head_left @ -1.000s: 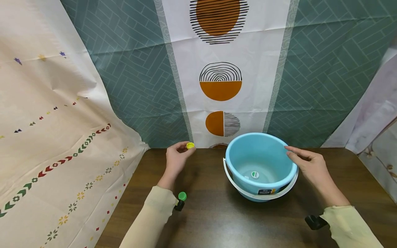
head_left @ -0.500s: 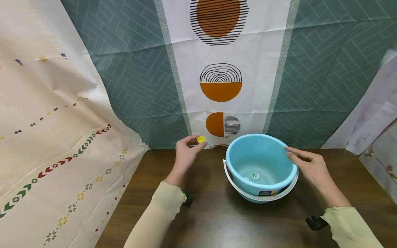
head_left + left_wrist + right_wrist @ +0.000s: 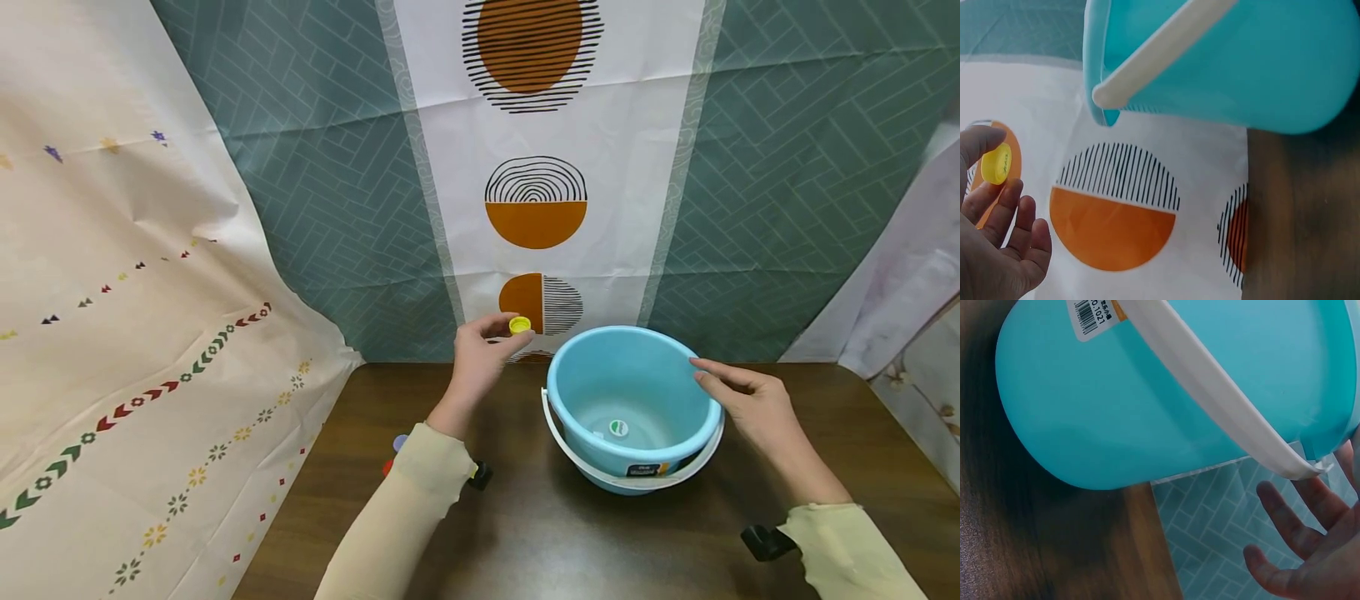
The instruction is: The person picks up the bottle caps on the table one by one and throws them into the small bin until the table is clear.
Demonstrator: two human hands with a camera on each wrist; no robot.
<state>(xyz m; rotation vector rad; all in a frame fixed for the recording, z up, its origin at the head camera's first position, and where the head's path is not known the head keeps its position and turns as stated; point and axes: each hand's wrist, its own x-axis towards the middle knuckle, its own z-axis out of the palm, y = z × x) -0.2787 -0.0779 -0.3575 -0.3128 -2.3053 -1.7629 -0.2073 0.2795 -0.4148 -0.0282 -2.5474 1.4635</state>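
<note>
Between its thumb and fingers my left hand pinches a yellow bottle cap, raised above the table to the left of the bucket. In the left wrist view the cap shows its flat face, and the other fingers are loosely bent. The light blue bucket stands upright, its white handle hanging down in front. My right hand holds the bucket's right rim with thumb and forefinger. From the right wrist, its remaining fingers appear outside the bucket, below the handle's end.
A purple disc and a red disc lie on the brown table, partly hidden by my left sleeve. A patterned cloth hangs behind the table. A cream cloth hangs along the left side.
My left hand has moved right and upward with the yellow cap, toward the bucket. The sleeve now hides a green disc and uncovers the purple and red ones. My right hand stays at the rim.
</note>
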